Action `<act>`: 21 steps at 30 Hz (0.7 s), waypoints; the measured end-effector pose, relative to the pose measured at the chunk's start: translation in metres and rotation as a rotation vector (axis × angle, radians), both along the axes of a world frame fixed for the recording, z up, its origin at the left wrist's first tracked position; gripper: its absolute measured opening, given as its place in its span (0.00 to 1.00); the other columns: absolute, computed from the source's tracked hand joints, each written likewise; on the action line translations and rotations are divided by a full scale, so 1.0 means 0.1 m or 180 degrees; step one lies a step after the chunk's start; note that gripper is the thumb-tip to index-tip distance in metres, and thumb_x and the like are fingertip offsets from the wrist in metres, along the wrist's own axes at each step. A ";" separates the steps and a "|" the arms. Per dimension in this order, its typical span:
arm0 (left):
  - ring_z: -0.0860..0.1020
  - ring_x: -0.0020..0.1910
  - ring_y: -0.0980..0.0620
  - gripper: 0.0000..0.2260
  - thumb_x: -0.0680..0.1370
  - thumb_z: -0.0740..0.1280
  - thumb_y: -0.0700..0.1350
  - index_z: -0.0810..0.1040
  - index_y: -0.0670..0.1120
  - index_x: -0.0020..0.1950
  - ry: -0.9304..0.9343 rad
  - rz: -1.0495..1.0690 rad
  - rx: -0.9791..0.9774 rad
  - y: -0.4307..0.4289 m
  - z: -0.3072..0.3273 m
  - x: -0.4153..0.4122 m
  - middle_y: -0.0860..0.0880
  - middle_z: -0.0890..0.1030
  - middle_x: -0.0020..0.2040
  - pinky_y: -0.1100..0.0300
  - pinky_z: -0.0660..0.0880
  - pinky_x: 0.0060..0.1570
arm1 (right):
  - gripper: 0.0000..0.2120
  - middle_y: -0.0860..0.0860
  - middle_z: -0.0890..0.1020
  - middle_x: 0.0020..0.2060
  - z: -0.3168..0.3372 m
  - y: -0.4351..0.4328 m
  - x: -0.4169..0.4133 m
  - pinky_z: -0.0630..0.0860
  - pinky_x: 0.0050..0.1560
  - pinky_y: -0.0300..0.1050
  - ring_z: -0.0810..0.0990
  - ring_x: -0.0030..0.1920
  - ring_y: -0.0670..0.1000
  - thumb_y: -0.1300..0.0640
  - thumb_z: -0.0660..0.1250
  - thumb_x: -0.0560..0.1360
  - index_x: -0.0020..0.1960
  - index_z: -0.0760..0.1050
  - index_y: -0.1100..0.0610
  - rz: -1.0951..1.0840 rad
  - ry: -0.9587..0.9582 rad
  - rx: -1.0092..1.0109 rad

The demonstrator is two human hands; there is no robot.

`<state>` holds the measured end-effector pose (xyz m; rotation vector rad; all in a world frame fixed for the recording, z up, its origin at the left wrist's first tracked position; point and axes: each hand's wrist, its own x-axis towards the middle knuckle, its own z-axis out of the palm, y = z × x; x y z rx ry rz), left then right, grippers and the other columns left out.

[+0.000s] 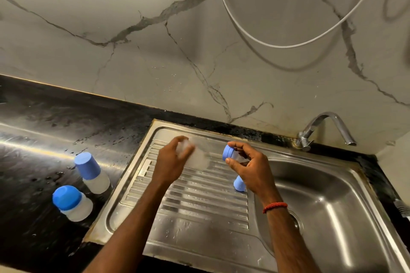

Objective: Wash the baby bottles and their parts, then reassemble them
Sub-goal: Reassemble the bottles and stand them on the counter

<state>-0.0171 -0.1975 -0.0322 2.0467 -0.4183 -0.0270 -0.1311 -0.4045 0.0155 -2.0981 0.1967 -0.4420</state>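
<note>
My left hand grips a clear bottle body above the ribbed steel drainboard; the bottle looks blurred. My right hand pinches a blue screw ring with a clear teat between thumb and fingers, just right of the bottle. A blue cap stands on the drainboard under my right hand. Two assembled bottles with blue caps stand on the black counter at the left, one farther back and one nearer.
The steel sink basin lies at the right, with a chrome tap behind it. The black counter is wet with droplets. A white hose hangs against the marble wall.
</note>
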 end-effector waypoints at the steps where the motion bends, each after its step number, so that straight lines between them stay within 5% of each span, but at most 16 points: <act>1: 0.79 0.53 0.50 0.18 0.80 0.68 0.56 0.75 0.50 0.68 -0.0082 -0.0025 0.0353 0.03 -0.02 0.00 0.53 0.78 0.58 0.56 0.79 0.48 | 0.20 0.47 0.82 0.56 0.01 0.00 -0.01 0.74 0.55 0.28 0.79 0.57 0.43 0.62 0.75 0.72 0.62 0.78 0.53 0.0005 -0.0026 0.0001; 5: 0.80 0.47 0.52 0.17 0.82 0.64 0.57 0.76 0.47 0.64 0.0199 0.0219 0.0025 0.09 0.04 -0.03 0.48 0.81 0.55 0.56 0.80 0.46 | 0.19 0.48 0.82 0.56 0.04 0.02 -0.04 0.74 0.52 0.27 0.79 0.56 0.43 0.62 0.75 0.72 0.61 0.78 0.53 0.0062 -0.0099 -0.0024; 9: 0.79 0.48 0.49 0.09 0.84 0.60 0.53 0.76 0.50 0.55 0.0817 0.0419 -0.0977 0.12 0.23 -0.11 0.48 0.79 0.50 0.66 0.74 0.34 | 0.20 0.48 0.82 0.57 0.08 0.08 -0.06 0.74 0.51 0.26 0.79 0.56 0.42 0.63 0.75 0.72 0.62 0.78 0.54 0.0154 -0.0151 -0.0018; 13: 0.79 0.45 0.47 0.09 0.84 0.58 0.57 0.72 0.55 0.52 0.1272 0.0649 -0.1603 0.12 0.31 -0.19 0.44 0.78 0.52 0.60 0.74 0.37 | 0.20 0.50 0.81 0.58 0.14 0.18 -0.09 0.77 0.50 0.30 0.80 0.56 0.45 0.64 0.75 0.72 0.61 0.78 0.53 0.0332 -0.0242 0.0157; 21: 0.77 0.40 0.49 0.15 0.82 0.57 0.63 0.73 0.53 0.53 0.1480 0.0480 -0.1727 0.07 0.37 -0.38 0.43 0.80 0.49 0.58 0.73 0.39 | 0.21 0.41 0.79 0.56 0.19 0.43 -0.11 0.80 0.53 0.37 0.78 0.58 0.42 0.66 0.75 0.70 0.60 0.79 0.51 0.0727 -0.0254 0.0302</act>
